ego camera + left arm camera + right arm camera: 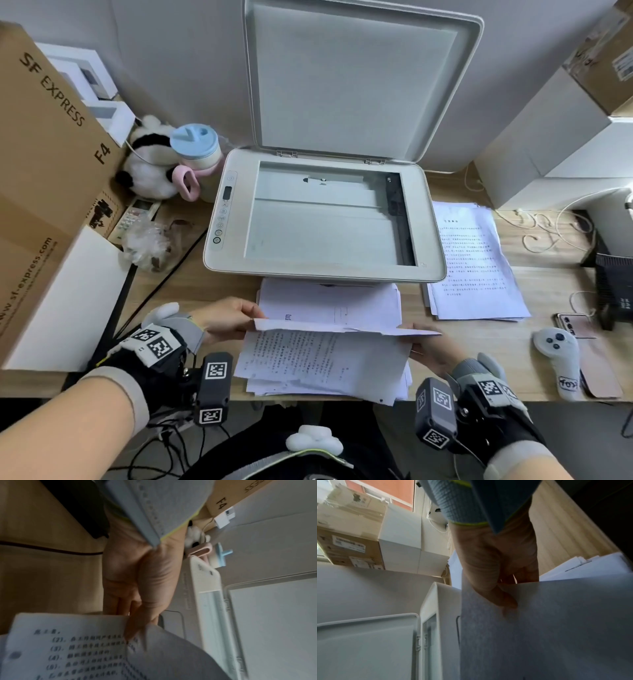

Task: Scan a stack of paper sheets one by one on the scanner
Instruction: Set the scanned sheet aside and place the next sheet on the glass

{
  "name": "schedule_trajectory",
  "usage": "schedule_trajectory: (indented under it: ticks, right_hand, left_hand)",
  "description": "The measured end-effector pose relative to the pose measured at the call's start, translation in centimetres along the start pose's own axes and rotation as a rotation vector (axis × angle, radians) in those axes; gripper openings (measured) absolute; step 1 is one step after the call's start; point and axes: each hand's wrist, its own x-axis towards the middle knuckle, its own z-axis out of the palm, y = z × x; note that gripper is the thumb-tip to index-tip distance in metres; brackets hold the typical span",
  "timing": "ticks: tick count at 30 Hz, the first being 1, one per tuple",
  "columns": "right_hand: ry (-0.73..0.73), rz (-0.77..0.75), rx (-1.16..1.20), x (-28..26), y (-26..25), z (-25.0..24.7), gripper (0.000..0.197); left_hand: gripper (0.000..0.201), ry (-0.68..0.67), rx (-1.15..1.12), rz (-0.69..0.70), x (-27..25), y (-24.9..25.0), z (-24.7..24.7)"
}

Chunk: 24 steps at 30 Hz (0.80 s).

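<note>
The flatbed scanner (pixel 424 219) sits mid-desk with its lid (pixel 356 78) raised and nothing on the glass. At the desk's front edge lies a stack of printed sheets (pixel 322 366). One sheet (pixel 342 328) is lifted just above it, bowed and almost edge-on in the head view. My left hand (pixel 251 318) pinches its left edge and my right hand (pixel 416 342) pinches its right edge. The left wrist view shows my left hand (pixel 137 626) on the sheet (pixel 171 655) above the printed stack (pixel 68 649). In the right wrist view my right hand (pixel 508 601) has its thumb on the sheet (pixel 556 628).
A second pile of paper (pixel 329 301) lies under the scanner's front edge, and a third pile (pixel 476 260) lies to its right. A cardboard box (pixel 44 171), a plush toy (pixel 147 171) and a blue-lidded cup (pixel 197 147) crowd the left. A game controller (pixel 561 363), a phone (pixel 582 329) and cables lie at the right.
</note>
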Motion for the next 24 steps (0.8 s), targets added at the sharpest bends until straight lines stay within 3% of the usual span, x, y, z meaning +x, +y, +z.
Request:
schedule_trajectory:
  ticks: [2, 4, 7, 15, 19, 24]
  right_hand:
    - [-0.022, -0.054, -0.002, -0.5, -1.1, -0.6, 0.019]
    - [-0.035, -0.12, 0.0, -1.1, -2.6, -1.2, 0.02]
    - [-0.065, -0.182, 0.032, -2.3, -5.4, -2.0, 0.016]
    - [-0.116, -0.298, 0.067, -3.2, -11.9, -1.7, 0.01]
    - [0.02, -0.322, -0.014, -1.8, -13.8, -0.5, 0.004]
    - [0.181, -0.329, -0.097, 0.5, -15.2, 1.0, 0.004]
  left_hand:
    - [0.013, -0.062, -0.044, 0.07, -0.9, 1.4, -0.1]
    - [0.039, -0.124, -0.047, 0.134, -1.5, 3.1, -0.4]
    - [0.025, -0.107, 0.012, 0.221, -2.4, 5.5, -0.4]
    - [0.02, 0.111, -0.145, 0.365, -2.5, 11.0, -2.2]
    - [0.031, 0.296, -0.166, 0.407, -1.9, 12.9, -2.2]
    - [0.027, 0.516, -0.08, 0.364, -0.4, 14.3, -2.7]
